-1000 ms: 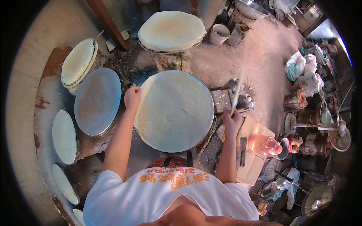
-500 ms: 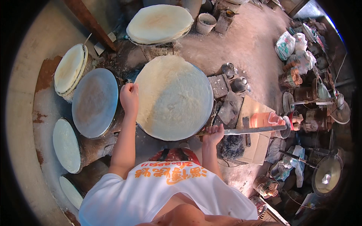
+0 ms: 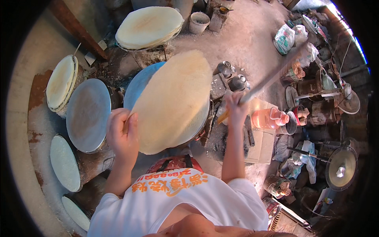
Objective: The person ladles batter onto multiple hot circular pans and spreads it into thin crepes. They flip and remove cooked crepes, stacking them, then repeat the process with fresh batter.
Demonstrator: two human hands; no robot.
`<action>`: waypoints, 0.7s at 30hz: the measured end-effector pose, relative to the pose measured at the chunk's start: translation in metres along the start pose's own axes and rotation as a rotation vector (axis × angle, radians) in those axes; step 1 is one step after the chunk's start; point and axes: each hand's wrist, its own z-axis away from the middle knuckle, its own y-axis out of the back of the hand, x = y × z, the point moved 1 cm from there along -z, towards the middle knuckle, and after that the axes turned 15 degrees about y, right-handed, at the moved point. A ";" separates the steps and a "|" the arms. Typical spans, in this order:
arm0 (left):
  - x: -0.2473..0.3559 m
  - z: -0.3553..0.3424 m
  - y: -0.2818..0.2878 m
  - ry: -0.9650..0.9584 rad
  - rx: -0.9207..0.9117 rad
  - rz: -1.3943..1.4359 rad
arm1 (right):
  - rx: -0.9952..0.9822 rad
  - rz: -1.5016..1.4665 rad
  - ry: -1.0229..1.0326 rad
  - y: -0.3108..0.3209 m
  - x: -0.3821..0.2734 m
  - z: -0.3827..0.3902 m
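A large, thin round pancake [image 3: 175, 104] hangs tilted over a round griddle [image 3: 136, 85] in front of me. My left hand [image 3: 123, 128] pinches the near-left edge of the pancake between thumb and fingers. Bare blue-grey griddle surface shows at its far left, and more of the plate shows under the pancake's right side. My right hand [image 3: 235, 108] is closed round a long flat blade [image 3: 272, 73] with a wooden handle. The blade points up to the far right, slightly blurred, apart from the pancake.
A stack of pancakes [image 3: 150, 25] lies on a stand beyond the griddle, and a second stack [image 3: 61, 81] at far left. Other round griddles [image 3: 89, 114] line the left side. At right are a cardboard sheet [image 3: 262, 146], a pink-filled bottle [image 3: 266, 117] and dark metal jars [image 3: 239, 82].
The pancake, flat on the griddle before, is now peeled up and tilted by my left hand. My right hand has risen, swinging the blade from level to pointing up to the far right.
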 end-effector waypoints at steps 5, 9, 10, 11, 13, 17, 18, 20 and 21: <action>0.021 -0.043 0.042 0.478 -0.085 0.343 | -0.545 0.038 -0.037 -0.055 -0.091 -0.094; -0.003 -0.138 0.056 0.397 -0.308 0.024 | -0.793 0.074 -0.221 -0.114 -0.080 -0.114; -0.016 -0.159 0.050 0.426 -0.337 0.006 | -0.884 0.095 -0.186 -0.126 -0.050 -0.120; -0.034 -0.180 0.056 0.347 -0.330 -0.122 | -0.913 -0.014 -0.270 -0.155 -0.035 -0.115; -0.062 -0.232 0.064 0.228 -0.285 -0.278 | -0.827 -0.070 -0.227 -0.218 -0.007 -0.118; -0.028 -0.327 0.068 -0.176 -0.081 -0.280 | -0.596 -0.163 0.116 -0.289 -0.023 -0.210; -0.011 -0.338 0.062 -0.327 -0.027 -0.230 | -0.539 -0.186 0.189 -0.289 -0.039 -0.242; -0.021 -0.337 0.039 -0.462 -0.009 -0.173 | -0.523 -0.304 0.177 -0.289 -0.028 -0.266; -0.046 -0.335 0.025 -0.455 -0.037 -0.225 | -0.560 -0.374 0.150 -0.285 -0.019 -0.273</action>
